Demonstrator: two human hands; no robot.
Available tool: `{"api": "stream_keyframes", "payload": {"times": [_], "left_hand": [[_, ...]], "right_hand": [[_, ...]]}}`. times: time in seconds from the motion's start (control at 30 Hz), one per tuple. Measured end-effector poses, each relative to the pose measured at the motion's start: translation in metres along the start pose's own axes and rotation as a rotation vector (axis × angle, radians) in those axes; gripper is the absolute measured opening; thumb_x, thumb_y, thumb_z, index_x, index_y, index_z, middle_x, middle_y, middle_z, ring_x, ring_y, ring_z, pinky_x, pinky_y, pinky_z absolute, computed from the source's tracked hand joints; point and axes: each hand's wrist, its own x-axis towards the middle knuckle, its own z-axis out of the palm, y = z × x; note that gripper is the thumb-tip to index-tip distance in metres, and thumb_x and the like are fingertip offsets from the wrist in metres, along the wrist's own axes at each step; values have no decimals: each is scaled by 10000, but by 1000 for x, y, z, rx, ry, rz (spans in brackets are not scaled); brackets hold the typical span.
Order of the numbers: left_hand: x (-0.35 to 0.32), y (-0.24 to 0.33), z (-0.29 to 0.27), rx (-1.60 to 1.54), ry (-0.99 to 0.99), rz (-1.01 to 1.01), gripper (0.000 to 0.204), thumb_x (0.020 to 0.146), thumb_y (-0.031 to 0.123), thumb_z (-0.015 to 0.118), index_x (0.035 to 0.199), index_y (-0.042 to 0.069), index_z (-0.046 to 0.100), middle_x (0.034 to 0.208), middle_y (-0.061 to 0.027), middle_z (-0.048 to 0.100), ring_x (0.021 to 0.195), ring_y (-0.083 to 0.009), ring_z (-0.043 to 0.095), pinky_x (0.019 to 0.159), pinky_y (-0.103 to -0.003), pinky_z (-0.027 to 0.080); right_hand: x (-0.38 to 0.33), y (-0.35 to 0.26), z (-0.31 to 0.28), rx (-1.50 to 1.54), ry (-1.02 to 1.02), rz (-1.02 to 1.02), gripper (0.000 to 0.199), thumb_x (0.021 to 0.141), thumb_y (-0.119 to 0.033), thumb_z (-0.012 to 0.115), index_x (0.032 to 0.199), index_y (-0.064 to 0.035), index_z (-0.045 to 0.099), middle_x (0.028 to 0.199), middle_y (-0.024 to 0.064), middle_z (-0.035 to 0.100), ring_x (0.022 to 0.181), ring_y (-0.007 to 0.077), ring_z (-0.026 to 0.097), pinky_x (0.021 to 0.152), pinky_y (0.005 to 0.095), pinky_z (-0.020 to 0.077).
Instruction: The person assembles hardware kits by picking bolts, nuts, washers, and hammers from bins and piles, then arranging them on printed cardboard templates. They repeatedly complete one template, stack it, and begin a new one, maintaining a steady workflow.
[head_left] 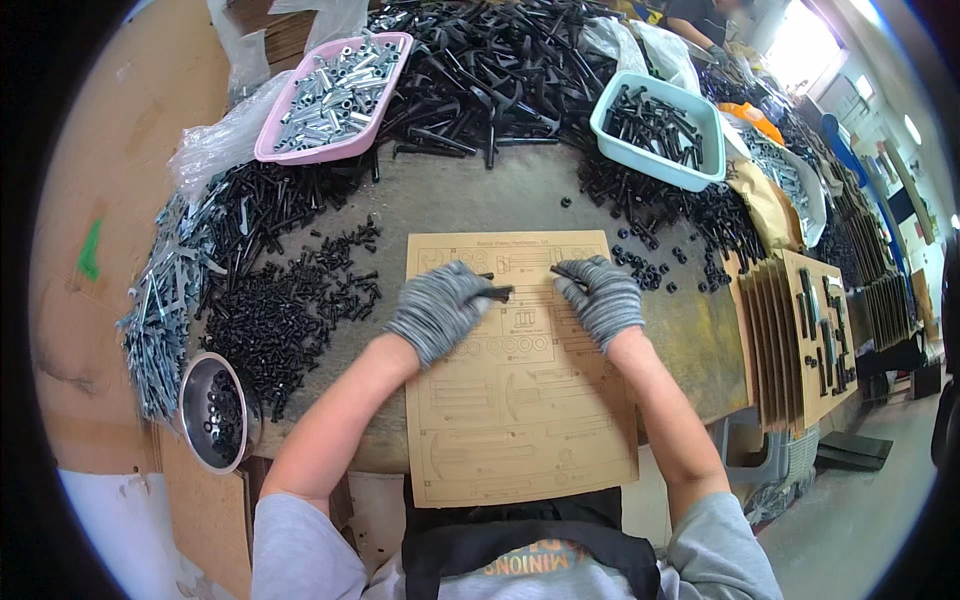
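A brown cardboard sheet (590,480) printed with outlines of hardware parts lies in front of me, its near edge against my apron. Over its upper left part, my left hand (438,310), in a grey striped glove, is closed round several black bolts (498,293) whose ends stick out toward the middle. My right hand (606,302), gloved the same way, pinches a thin black bolt (563,271) over the upper right part. The fingers partly hide these pieces, so their full length does not show. The two hands are a short way apart.
Small black screws (270,330) and grey metal brackets (160,300) are heaped left, beside a steel bowl (187,420). A pink tray (265,145) of silver sleeves, black parts (490,70) and a pale blue tray (650,172) stand behind. Cardboard panels (790,340) lean right. A person (700,20) works far right.
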Motion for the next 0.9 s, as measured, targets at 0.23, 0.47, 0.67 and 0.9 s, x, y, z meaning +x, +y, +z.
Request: {"api": "stream_keyframes", "payload": {"times": [0.23, 0.47, 0.67, 0.9], "left_hand": [[-18, 34, 67, 74, 194, 14, 220, 814, 281, 647, 920, 89, 666, 892, -93, 618, 835, -271, 612, 747, -393, 500], [-16, 41, 67, -100, 117, -144, 213, 787, 263, 695, 887, 80, 652, 856, -90, 615, 798, -285, 625, 716, -390, 505], [-15, 34, 54, -176, 126, -141, 298, 768, 263, 714, 976, 73, 617, 943, -109, 637, 849, -274, 640, 762, -379, 512], [1, -25, 24, 170, 226, -31, 405, 761, 282, 721, 1097, 79, 617, 980, -109, 642, 888, -274, 636, 796, -362, 506]], "right_hand": [[-18, -5, -6, -140, -279, -191, 219, 839, -292, 620, 994, -153, 687, 982, 78, 623, 886, 260, 618, 756, 373, 513], [-29, -5, 6, -64, -267, -355, 222, 835, -278, 616, 1001, -144, 675, 940, 69, 617, 877, 261, 610, 753, 372, 508], [-28, -12, 6, -142, -295, -336, 217, 814, -251, 617, 998, -144, 658, 915, 79, 614, 873, 262, 610, 763, 385, 505], [10, 20, -2, -128, -229, -246, 226, 779, -252, 659, 965, -124, 675, 909, 84, 613, 860, 277, 604, 769, 391, 502]]}}
